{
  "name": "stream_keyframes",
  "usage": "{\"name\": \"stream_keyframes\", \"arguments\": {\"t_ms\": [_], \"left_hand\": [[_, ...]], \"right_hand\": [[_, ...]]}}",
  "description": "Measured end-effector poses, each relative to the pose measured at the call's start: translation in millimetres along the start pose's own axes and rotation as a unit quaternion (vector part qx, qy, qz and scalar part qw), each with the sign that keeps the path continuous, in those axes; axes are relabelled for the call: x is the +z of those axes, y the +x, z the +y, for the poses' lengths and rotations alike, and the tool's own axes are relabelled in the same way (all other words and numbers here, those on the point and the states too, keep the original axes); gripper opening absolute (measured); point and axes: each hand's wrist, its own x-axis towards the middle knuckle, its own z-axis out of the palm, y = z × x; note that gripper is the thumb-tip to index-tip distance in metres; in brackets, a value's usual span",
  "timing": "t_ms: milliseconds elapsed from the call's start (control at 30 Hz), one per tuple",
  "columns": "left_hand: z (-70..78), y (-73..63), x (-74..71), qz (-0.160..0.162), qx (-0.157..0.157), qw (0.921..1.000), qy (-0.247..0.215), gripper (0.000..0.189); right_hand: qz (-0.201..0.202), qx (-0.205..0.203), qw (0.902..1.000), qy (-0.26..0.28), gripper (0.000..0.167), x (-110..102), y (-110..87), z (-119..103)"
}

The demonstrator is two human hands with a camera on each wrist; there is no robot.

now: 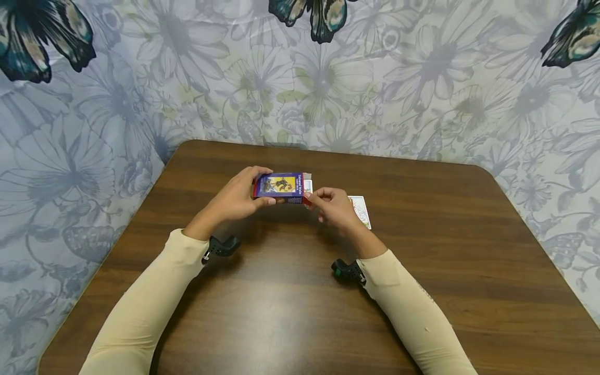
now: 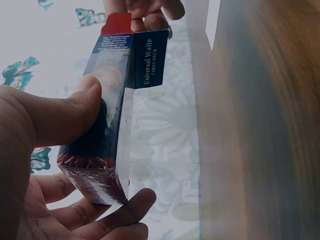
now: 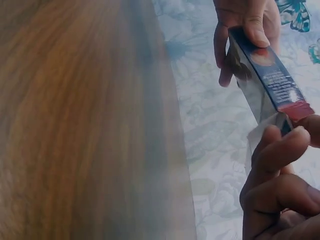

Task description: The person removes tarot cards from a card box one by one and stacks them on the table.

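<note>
A blue and red tarot deck box (image 1: 279, 186) with a yellow picture on its face is held over the table by my left hand (image 1: 239, 195). In the left wrist view the thumb (image 2: 85, 107) presses one narrow side, and the fingers support the other. The box's right end is open, with a blue lettered flap (image 2: 151, 59) and a red tab (image 2: 116, 23) folded out. Fingers curled, my right hand (image 1: 335, 207) pinches the box at that end, by the red tab. What lies inside the box is mostly hidden.
A white printed card or sheet (image 1: 361, 212) lies on the brown wooden table (image 1: 422, 271), partly behind my right hand. A patterned cloth (image 1: 328, 94) with flowers and butterflies hangs behind the table's far edge. Each wrist wears a dark device (image 1: 224, 246).
</note>
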Motion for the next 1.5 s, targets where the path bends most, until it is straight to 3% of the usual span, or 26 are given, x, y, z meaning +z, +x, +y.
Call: {"name": "stream_keyframes", "arguments": {"t_ms": [200, 533, 767, 933, 1033, 1133, 1367, 1500], "left_hand": [[1.4, -2.1, -1.8, 0.005, 0.003, 1.0, -0.005, 0.067], [-0.1, -1.4, -5.1, 0.014, -0.004, 0.9999, -0.005, 0.068], [-0.5, -1.2, -3.3, 0.014, -0.007, 0.9999, -0.004, 0.067], [-1.8, -1.2, -2.1, 0.015, -0.005, 0.9999, -0.003, 0.067], [-1.6, -1.4, -2.1, 0.015, -0.003, 0.9999, -0.003, 0.067], [-0.8, -1.8, -2.9, 0.015, 0.0, 0.9999, -0.003, 0.067], [-0.4, -1.9, -4.4, 0.016, 0.002, 0.9999, -0.001, 0.067], [-1.0, -1.5, -4.6, 0.017, 0.002, 0.9999, -0.001, 0.067]], "right_hand": [[0.016, -0.007, 0.9994, 0.029, 0.028, -4, -3.5, -2], [0.089, -0.014, 0.9901, 0.107, 0.029, -13, -3.0, -3], [0.169, -0.064, 0.9744, 0.134, 0.035, -9, 0.7, 2], [0.231, -0.123, 0.9525, 0.156, 0.031, -7, 3.6, 7], [0.25, -0.144, 0.9403, 0.18, 0.029, -6, 4.8, 8], [0.261, -0.155, 0.9341, 0.188, 0.028, -6, 6.1, 7], [0.291, -0.167, 0.9289, 0.156, 0.025, -16, 7.7, 5], [0.279, -0.147, 0.9428, 0.108, 0.025, -31, 6.1, 5]]}}
